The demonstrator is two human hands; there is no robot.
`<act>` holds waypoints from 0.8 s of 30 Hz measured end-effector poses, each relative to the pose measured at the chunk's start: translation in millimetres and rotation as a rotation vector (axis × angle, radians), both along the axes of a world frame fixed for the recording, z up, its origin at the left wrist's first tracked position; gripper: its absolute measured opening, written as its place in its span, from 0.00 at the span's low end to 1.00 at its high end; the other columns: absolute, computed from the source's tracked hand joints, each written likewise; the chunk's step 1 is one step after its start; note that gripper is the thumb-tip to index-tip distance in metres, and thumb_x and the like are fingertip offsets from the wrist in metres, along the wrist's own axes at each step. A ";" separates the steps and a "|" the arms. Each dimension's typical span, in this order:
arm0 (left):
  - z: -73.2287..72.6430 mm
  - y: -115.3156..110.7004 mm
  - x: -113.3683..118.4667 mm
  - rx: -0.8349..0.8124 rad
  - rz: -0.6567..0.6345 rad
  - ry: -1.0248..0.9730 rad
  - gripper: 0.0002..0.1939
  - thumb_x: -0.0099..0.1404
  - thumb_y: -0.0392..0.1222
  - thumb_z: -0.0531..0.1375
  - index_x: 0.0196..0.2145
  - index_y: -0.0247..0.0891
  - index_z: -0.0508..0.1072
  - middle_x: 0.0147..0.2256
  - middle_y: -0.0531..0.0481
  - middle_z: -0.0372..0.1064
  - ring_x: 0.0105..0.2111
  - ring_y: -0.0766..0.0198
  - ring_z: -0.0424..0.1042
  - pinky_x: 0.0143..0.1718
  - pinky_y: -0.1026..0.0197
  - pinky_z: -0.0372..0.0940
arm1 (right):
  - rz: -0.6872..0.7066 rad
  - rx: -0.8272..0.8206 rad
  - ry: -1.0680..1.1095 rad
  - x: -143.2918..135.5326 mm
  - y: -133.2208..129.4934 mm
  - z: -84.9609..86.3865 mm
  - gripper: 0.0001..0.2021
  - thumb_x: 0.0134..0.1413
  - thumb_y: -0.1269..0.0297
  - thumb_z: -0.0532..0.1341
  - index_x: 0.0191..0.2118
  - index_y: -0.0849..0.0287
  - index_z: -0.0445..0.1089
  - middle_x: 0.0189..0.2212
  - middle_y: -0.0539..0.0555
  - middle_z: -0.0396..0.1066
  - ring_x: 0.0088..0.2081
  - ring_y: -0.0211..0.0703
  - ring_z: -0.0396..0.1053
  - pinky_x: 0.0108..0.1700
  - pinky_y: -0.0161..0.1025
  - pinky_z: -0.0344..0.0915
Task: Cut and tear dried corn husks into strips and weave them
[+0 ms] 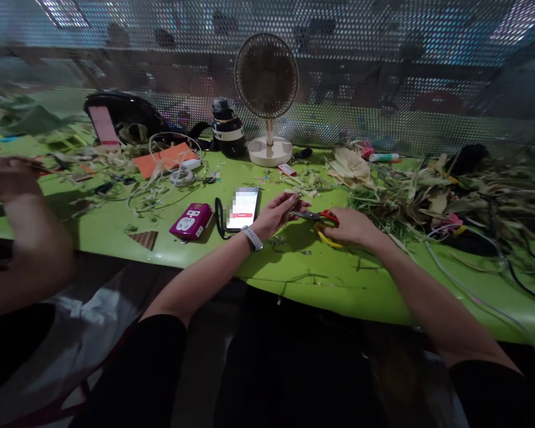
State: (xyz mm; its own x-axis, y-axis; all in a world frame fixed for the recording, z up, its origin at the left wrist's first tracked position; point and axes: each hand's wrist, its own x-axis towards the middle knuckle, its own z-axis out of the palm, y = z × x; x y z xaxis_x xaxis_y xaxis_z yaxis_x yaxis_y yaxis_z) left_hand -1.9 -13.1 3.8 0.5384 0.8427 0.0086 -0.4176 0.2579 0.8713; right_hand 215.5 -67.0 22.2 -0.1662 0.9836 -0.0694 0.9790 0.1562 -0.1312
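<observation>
My right hand (353,227) is closed around the handles of a pair of scissors (311,216) with red and yellow grips. The blades point left and reach the fingertips of my left hand (276,215). The left fingers are pinched together; whatever sits between them is too small to make out. A pale watch band (252,238) circles the left wrist. Just left of that hand lies a phone (245,208) with a lit screen and a black strap. Small green scraps (310,189) are scattered around both hands.
A heap of dried leaves and stalks (410,202) covers the right of the green table (339,297), with cables (468,288) beside it. Behind stand a fan (270,151) and a black bottle (229,134). A purple box (191,222) lies left; another person's arm (31,238) rests farther left.
</observation>
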 end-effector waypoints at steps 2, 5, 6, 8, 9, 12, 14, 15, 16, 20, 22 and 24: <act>-0.7 -1.1 1.7 0.004 0.000 0.009 0.15 0.55 0.47 0.69 0.35 0.39 0.69 0.34 0.51 0.77 0.33 0.68 0.76 0.28 0.69 0.66 | -0.009 0.084 0.122 -1.2 -2.6 3.1 0.17 0.53 0.52 0.58 0.40 0.61 0.71 0.41 0.62 0.73 0.42 0.53 0.70 0.37 0.41 0.62; -5.7 -3.3 7.3 0.039 0.011 0.006 0.17 0.52 0.48 0.71 0.34 0.39 0.71 0.34 0.52 0.77 0.34 0.68 0.76 0.29 0.69 0.67 | -0.030 0.188 0.513 -9.1 -6.7 4.8 0.18 0.59 0.52 0.54 0.44 0.60 0.70 0.43 0.61 0.73 0.43 0.49 0.70 0.43 0.43 0.64; -8.2 -4.1 9.6 0.067 0.019 0.004 0.17 0.51 0.48 0.72 0.34 0.39 0.73 0.34 0.53 0.76 0.34 0.69 0.75 0.31 0.69 0.68 | -0.013 0.177 0.640 -13.1 -7.9 3.9 0.19 0.60 0.50 0.53 0.45 0.60 0.69 0.42 0.60 0.73 0.41 0.47 0.70 0.43 0.43 0.65; -12.9 -5.7 13.4 0.137 0.032 0.011 0.16 0.51 0.48 0.71 0.34 0.39 0.75 0.35 0.53 0.76 0.36 0.71 0.74 0.37 0.69 0.69 | 0.066 0.132 0.801 -20.6 -9.8 0.8 0.19 0.59 0.48 0.55 0.45 0.59 0.68 0.40 0.58 0.74 0.39 0.45 0.70 0.43 0.42 0.65; -14.6 -6.5 14.5 0.171 0.036 0.019 0.15 0.52 0.48 0.71 0.35 0.39 0.76 0.36 0.53 0.76 0.36 0.71 0.74 0.40 0.68 0.69 | 0.100 0.134 0.836 -23.4 -10.3 -0.9 0.18 0.59 0.49 0.55 0.43 0.59 0.68 0.38 0.57 0.74 0.38 0.45 0.70 0.42 0.42 0.65; -15.4 -8.1 12.9 0.202 0.020 0.038 0.15 0.52 0.49 0.71 0.35 0.39 0.77 0.36 0.52 0.76 0.37 0.69 0.74 0.41 0.66 0.69 | 0.121 0.178 0.805 -25.2 -10.9 -3.0 0.14 0.61 0.53 0.53 0.38 0.58 0.68 0.32 0.54 0.73 0.34 0.43 0.68 0.40 0.41 0.63; -13.1 -8.6 9.5 0.176 -0.015 0.050 0.17 0.52 0.48 0.71 0.37 0.41 0.77 0.35 0.52 0.75 0.35 0.69 0.74 0.38 0.65 0.70 | 0.125 0.180 0.733 -22.8 -10.8 -1.6 0.12 0.61 0.56 0.53 0.36 0.58 0.68 0.28 0.53 0.71 0.31 0.42 0.67 0.38 0.40 0.61; -11.8 -8.7 7.9 0.165 -0.036 0.064 0.18 0.52 0.48 0.71 0.39 0.41 0.76 0.35 0.52 0.75 0.34 0.69 0.74 0.36 0.66 0.70 | 0.141 0.170 0.699 -21.7 -10.8 -0.5 0.12 0.61 0.57 0.53 0.36 0.58 0.68 0.28 0.53 0.71 0.30 0.42 0.66 0.37 0.39 0.60; -10.7 -8.7 6.8 0.167 -0.053 0.084 0.19 0.51 0.47 0.72 0.40 0.40 0.76 0.35 0.52 0.75 0.33 0.69 0.73 0.34 0.66 0.69 | 0.161 0.161 0.668 -20.9 -10.8 0.5 0.11 0.60 0.58 0.53 0.36 0.59 0.68 0.28 0.53 0.71 0.30 0.41 0.65 0.37 0.38 0.60; -11.0 -8.2 8.2 0.217 -0.034 0.139 0.18 0.49 0.47 0.72 0.34 0.36 0.76 0.32 0.52 0.74 0.28 0.71 0.71 0.29 0.68 0.67 | 0.192 0.177 0.586 -22.1 -10.1 2.2 0.11 0.60 0.60 0.51 0.36 0.59 0.67 0.31 0.55 0.71 0.32 0.41 0.64 0.37 0.38 0.59; -12.8 -7.8 10.6 0.247 -0.023 0.134 0.17 0.50 0.48 0.72 0.34 0.36 0.75 0.29 0.53 0.73 0.27 0.72 0.70 0.29 0.68 0.66 | 0.180 0.198 0.553 -23.0 -9.0 2.5 0.12 0.61 0.59 0.51 0.35 0.59 0.66 0.32 0.56 0.71 0.32 0.42 0.63 0.37 0.38 0.58; -14.3 -6.8 12.0 0.264 -0.006 0.120 0.17 0.51 0.48 0.71 0.34 0.36 0.75 0.28 0.54 0.72 0.25 0.74 0.69 0.30 0.68 0.66 | 0.165 0.205 0.530 -22.1 -7.5 3.8 0.12 0.61 0.59 0.50 0.36 0.60 0.66 0.32 0.56 0.70 0.32 0.42 0.63 0.37 0.38 0.57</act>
